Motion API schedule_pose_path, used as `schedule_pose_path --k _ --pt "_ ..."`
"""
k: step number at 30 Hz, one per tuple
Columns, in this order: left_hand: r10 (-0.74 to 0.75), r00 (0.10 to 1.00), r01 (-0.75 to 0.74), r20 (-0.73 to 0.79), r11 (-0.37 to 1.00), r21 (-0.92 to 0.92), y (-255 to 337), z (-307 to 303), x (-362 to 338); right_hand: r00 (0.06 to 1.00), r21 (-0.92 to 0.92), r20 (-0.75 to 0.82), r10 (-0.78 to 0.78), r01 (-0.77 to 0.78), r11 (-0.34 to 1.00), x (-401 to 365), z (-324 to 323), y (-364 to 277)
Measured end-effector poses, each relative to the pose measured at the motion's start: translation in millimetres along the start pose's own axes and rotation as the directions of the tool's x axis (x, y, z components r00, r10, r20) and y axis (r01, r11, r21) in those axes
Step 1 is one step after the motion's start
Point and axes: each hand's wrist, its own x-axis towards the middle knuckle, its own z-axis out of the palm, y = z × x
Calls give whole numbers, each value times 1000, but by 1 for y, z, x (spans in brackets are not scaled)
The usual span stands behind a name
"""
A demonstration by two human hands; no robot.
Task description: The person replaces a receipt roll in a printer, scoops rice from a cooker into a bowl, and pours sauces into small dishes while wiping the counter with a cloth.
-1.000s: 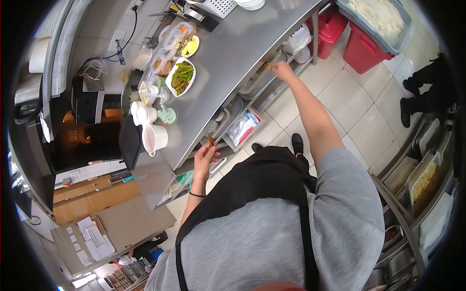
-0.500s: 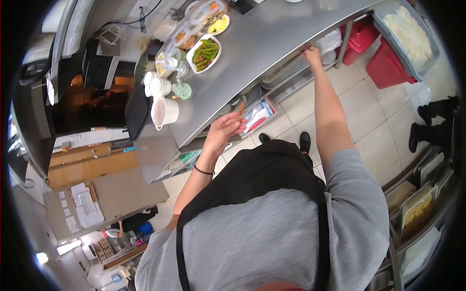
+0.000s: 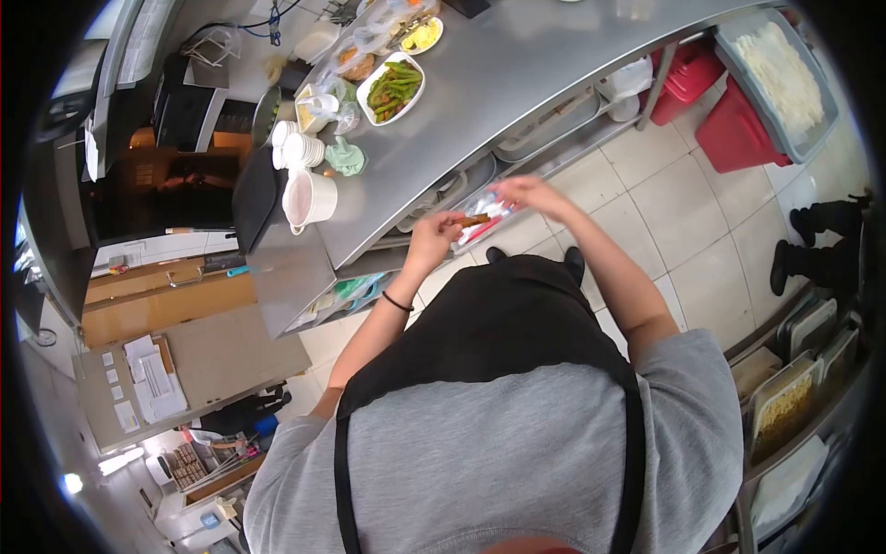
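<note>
Pinched in the fingers of my left hand point(image 3: 434, 242) is a short brown stick-like piece point(image 3: 474, 221), its far end pointing right. My right hand point(image 3: 531, 196) is slightly blurred just beyond it, fingers stretched out toward the piece and holding nothing I can see. Both hands are in front of the counter's edge. Behind and below them, a clear bin point(image 3: 484, 229) with red and white packets sits on the lower shelf, partly hidden by the hands.
On the steel counter point(image 3: 480, 83) stand a white dish of green vegetables point(image 3: 392, 88), a white tub point(image 3: 310, 198), stacked cups point(image 3: 300, 150) and a green cloth point(image 3: 346, 157). Red bins point(image 3: 738, 125) and a grey tub of white food point(image 3: 775, 74) are at right. A person's legs point(image 3: 821, 235) show far right.
My right hand has come back from the shelf under the counter at right to beside my left hand. The brown piece has turned from upright to nearly level.
</note>
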Motion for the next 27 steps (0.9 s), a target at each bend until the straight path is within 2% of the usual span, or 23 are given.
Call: schedule_pose_path --k 2,3,5,6,8,9,11,16,18,23,25,26,27 --pt "30 1000 -30 -5 998 53 -17 6 3 979 -65 152 -138 149 987 -7 32 11" --pt "9 1000 -10 16 997 78 -20 8 3 979 -63 150 -137 148 987 -5 39 22" --pt "-15 999 11 39 994 106 -27 11 2 964 -411 256 -66 170 896 -4 53 33" --pt "-25 998 21 56 996 82 -31 13 2 965 -409 255 -65 168 897 -8 57 30" --pt "-36 997 32 69 998 52 -41 16 2 967 -592 253 -23 173 787 -19 63 23" --pt "-14 999 11 49 999 51 -46 18 1 965 -594 250 -84 221 773 -18 66 29" --pt "4 1000 -5 26 999 48 -55 21 0 967 -594 236 -95 221 773 -19 69 33" --pt "16 999 -19 -29 993 -119 -64 21 -6 975 -628 197 -106 209 750 -19 80 40" --pt "17 999 -21 -37 994 -109 -66 20 -9 967 -612 166 -192 253 749 -23 84 37" --pt "-4 1000 1 -27 994 -107 -84 18 -13 969 -615 183 -164 243 751 -19 91 49" --pt "-68 995 59 -71 990 -128 -94 18 -13 969 -627 181 -167 244 739 -13 89 58" --pt "-58 997 51 -60 992 -119 -101 12 -13 980 -676 111 -164 196 711 -4 90 71" --pt "-116 993 112 -26 987 -115 -111 5 -14 986 -720 47 -161 145 679 2 89 77"
